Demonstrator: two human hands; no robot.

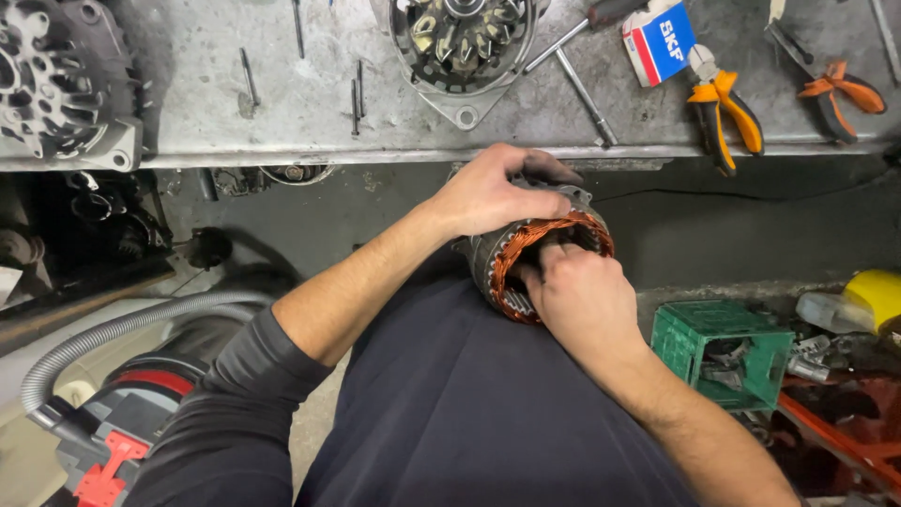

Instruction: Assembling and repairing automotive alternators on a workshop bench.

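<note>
Left hand [488,192] clasped over copper-wound stator [540,263]; right hand [577,296] fingertips seemingly pinching its windings; blue-and-red box [660,39] near workbench [282,103] far edge.

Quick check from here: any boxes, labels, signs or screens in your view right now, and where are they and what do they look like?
Small cardboard box: on the metal workbench, top right, beside the orange-handled pliers; rectangular, blue and white with a red edge, printed lettering on its face.
No signs or screens in view.
Both hands are on the stator with copper windings, which shows no label.
</note>
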